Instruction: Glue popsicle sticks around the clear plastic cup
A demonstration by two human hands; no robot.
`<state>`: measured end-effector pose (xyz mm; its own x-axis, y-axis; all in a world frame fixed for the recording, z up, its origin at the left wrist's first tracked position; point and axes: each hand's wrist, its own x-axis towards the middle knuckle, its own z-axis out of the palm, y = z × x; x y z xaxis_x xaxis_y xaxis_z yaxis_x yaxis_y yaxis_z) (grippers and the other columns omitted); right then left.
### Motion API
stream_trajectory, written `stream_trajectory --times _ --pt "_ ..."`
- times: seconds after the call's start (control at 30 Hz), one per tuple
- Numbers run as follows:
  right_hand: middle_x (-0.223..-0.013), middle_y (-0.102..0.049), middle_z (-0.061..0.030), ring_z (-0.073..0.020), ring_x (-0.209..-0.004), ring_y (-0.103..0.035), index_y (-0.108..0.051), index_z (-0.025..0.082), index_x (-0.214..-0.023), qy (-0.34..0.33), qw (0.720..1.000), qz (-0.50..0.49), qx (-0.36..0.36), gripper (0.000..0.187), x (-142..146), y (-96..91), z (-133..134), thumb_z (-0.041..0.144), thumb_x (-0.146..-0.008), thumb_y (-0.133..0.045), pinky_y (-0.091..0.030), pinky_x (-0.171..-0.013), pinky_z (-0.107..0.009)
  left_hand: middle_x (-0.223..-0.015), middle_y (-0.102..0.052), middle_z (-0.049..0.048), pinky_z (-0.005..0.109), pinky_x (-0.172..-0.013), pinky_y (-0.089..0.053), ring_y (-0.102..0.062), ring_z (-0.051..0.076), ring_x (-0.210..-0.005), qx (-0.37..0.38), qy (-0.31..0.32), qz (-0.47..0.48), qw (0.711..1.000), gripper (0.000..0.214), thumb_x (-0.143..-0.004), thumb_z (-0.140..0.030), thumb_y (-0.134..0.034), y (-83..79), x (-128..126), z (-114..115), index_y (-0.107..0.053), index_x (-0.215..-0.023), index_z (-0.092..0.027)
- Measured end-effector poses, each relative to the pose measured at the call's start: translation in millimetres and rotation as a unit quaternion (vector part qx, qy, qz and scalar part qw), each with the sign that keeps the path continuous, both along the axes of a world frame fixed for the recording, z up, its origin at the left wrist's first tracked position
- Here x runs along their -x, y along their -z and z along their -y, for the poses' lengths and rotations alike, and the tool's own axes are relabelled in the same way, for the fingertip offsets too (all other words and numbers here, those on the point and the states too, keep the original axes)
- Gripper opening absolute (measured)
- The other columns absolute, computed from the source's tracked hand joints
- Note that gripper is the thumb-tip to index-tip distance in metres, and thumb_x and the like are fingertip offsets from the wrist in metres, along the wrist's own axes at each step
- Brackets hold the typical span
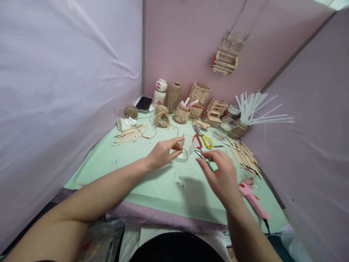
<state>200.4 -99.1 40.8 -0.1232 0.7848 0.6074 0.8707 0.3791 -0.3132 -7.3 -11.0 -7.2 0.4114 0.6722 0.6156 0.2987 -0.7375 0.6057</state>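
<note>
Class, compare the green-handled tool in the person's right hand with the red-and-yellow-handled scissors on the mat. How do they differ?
The green-handled tool is gripped in the right hand; the scissors lie untouched on the mat. The tool has green grips; the scissors have one red loop and one yellow. The tool is partly hidden by fingers; the scissors show fully. Both have metal tips, near the clear cup in the left hand.

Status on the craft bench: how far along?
Done: stick crate and twine-wrapped pots stand at the back. In hand: left hand holds a clear cup, right hand green-handled snips. Left: loose sticks and the glue gun lie untouched.
</note>
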Motion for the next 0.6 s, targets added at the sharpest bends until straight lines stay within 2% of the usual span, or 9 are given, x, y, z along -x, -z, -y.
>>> stream_trajectory --times 0.07,0.13,0.2,0.3,0.37,0.47,0.53,0.6 --pt "-0.086 -0.068 -0.0051 -0.0218 -0.084 -0.061 -0.063 0.020 -0.087 0.001 1.000 -0.004 -0.014 0.021 30.2 6.8 -19.6 0.042 -0.087 -0.064 -0.043 -0.077 -0.035 -0.091 -0.074 0.0007 0.024 -0.081 -0.055 -0.071 0.012 -0.082 -0.039 -0.012 -0.008 0.999 0.046 -0.086 -0.020 -0.062 3.1 -1.2 0.8 -0.050 -0.130 -0.020" --pt "-0.084 -0.067 -0.0048 -0.0214 -0.083 -0.060 -0.063 0.020 -0.083 0.010 1.000 0.005 -0.014 0.019 45.7 15.8 -33.6 0.038 -0.087 -0.065 -0.041 -0.077 -0.035 -0.093 -0.074 0.0014 0.025 -0.082 -0.054 -0.071 0.012 -0.084 -0.071 -0.022 -0.011 0.997 0.047 -0.087 -0.018 -0.060 6.2 -2.7 1.6 -0.048 -0.132 -0.020" --pt "-0.080 -0.066 -0.0040 -0.0203 -0.079 -0.058 -0.062 0.020 -0.079 0.013 1.000 0.017 -0.008 0.016 49.4 22.4 -40.5 0.032 -0.090 -0.061 -0.039 -0.074 -0.034 -0.094 -0.074 0.0020 0.026 -0.082 -0.054 -0.071 0.013 -0.085 -0.081 -0.028 -0.014 0.996 0.046 -0.088 -0.018 -0.059 8.6 -3.5 2.5 -0.047 -0.132 -0.019" --pt "-0.076 -0.064 -0.0028 -0.0187 -0.074 -0.055 -0.059 0.020 -0.075 0.009 1.000 0.025 -0.006 0.017 43.6 23.0 -40.9 0.025 -0.091 -0.058 -0.037 -0.072 -0.032 -0.095 -0.072 0.0032 0.029 -0.082 -0.055 -0.070 0.015 -0.086 -0.055 -0.028 -0.036 0.997 0.052 -0.089 -0.027 -0.061 5.4 0.4 0.7 -0.043 -0.137 -0.020" --pt "-0.075 -0.063 -0.0028 -0.0188 -0.074 -0.054 -0.057 0.020 -0.075 0.012 0.999 0.032 -0.013 0.017 37.6 18.1 -38.3 0.025 -0.091 -0.058 -0.037 -0.072 -0.032 -0.108 -0.068 0.0077 0.034 -0.088 -0.054 -0.067 0.019 -0.099 -0.044 -0.015 -0.054 0.997 0.064 -0.085 -0.033 -0.066 -4.2 7.5 -6.6 -0.038 -0.142 -0.022" --pt "-0.078 -0.062 -0.0033 -0.0197 -0.076 -0.053 -0.057 0.021 -0.077 0.007 0.998 0.064 -0.024 0.017 30.5 8.1 -34.9 0.027 -0.092 -0.055 -0.035 -0.073 -0.033 -0.143 -0.045 0.0149 0.048 -0.110 -0.039 -0.043 0.029 -0.134 -0.071 0.025 -0.108 0.991 0.074 -0.078 -0.028 -0.074 -26.2 18.7 -29.1 -0.039 -0.143 -0.027" --pt "-0.080 -0.062 -0.0032 -0.0201 -0.079 -0.053 -0.057 0.021 -0.080 -0.009 0.996 0.089 -0.027 0.016 27.9 3.0 -33.7 0.027 -0.094 -0.053 -0.034 -0.074 -0.033 -0.152 -0.033 0.0118 0.053 -0.115 -0.029 -0.030 0.030 -0.143 -0.085 0.070 -0.174 0.979 0.074 -0.075 -0.014 -0.073 -40.1 20.7 -48.1 -0.044 -0.140 -0.033" --pt "-0.080 -0.062 -0.0027 -0.0203 -0.081 -0.053 -0.056 0.021 -0.081 -0.021 0.994 0.104 -0.031 0.015 26.6 0.3 -33.2 0.027 -0.095 -0.052 -0.033 -0.076 -0.033 -0.156 -0.028 0.0082 0.055 -0.115 -0.027 -0.023 0.031 -0.145 -0.094 0.121 -0.242 0.958 0.069 -0.072 -0.008 -0.073 -49.8 16.1 -65.2 -0.053 -0.132 -0.034"
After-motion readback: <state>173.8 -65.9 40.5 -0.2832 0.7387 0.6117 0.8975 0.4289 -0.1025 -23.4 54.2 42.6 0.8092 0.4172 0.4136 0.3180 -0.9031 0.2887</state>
